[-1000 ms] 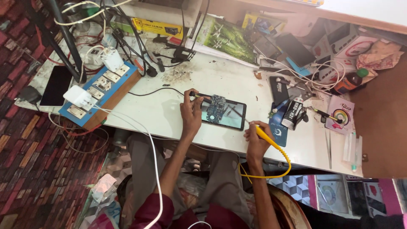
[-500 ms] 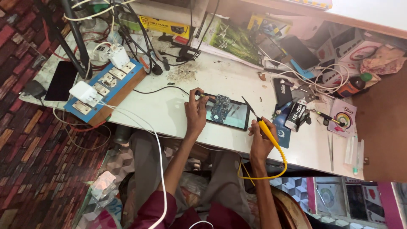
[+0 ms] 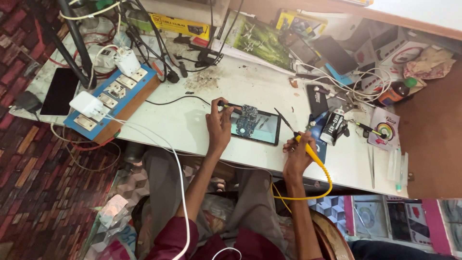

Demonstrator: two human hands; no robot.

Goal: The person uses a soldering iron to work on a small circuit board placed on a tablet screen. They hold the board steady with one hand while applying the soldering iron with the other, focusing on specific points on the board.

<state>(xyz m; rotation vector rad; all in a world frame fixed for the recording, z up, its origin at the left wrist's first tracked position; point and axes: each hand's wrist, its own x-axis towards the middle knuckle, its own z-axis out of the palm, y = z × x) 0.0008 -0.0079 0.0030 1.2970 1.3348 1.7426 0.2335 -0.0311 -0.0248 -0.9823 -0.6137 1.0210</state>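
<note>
The small circuit board point(image 3: 249, 120) lies just left of the frame's middle, on the upper-left part of a dark tablet-like slab point(image 3: 256, 127) that rests flat on the white bench point(image 3: 192, 120). Your left hand point(image 3: 219, 126) sits at the slab's left edge, fingers curled around a thin dark tool point(image 3: 230, 105) whose tip reaches toward the board. Your right hand point(image 3: 299, 153) is closed around the yellow grip of a soldering iron point(image 3: 293, 132), to the right of the slab; its dark tip points up and left, and appears to stand off the board, not on it. Its yellow cord point(image 3: 317, 185) loops down below the bench edge.

You seem to be at the point of working on the board — one tool steadying, the iron held ready. The next move probably calls for bringing the iron's tip across the slab to the spot beside the left tool, with a steady wrist and little pressure.

Outward: a dark cylindrical can with a pale label point(image 3: 333, 127) lies just right of the iron. Right of it, a white card with a coloured dial picture point(image 3: 384, 130). At upper middle a green printed box point(image 3: 262, 41) lies flat; a long yellow box point(image 3: 180, 25) sits to its left and a smaller yellow one point(image 3: 301, 21) to its right. A brown bottle with a green cap point(image 3: 397, 91) stands at upper right. On the left — a blue-edged switchboard point(image 3: 113, 98) with a white charger point(image 3: 86, 103) plugged in.
</note>
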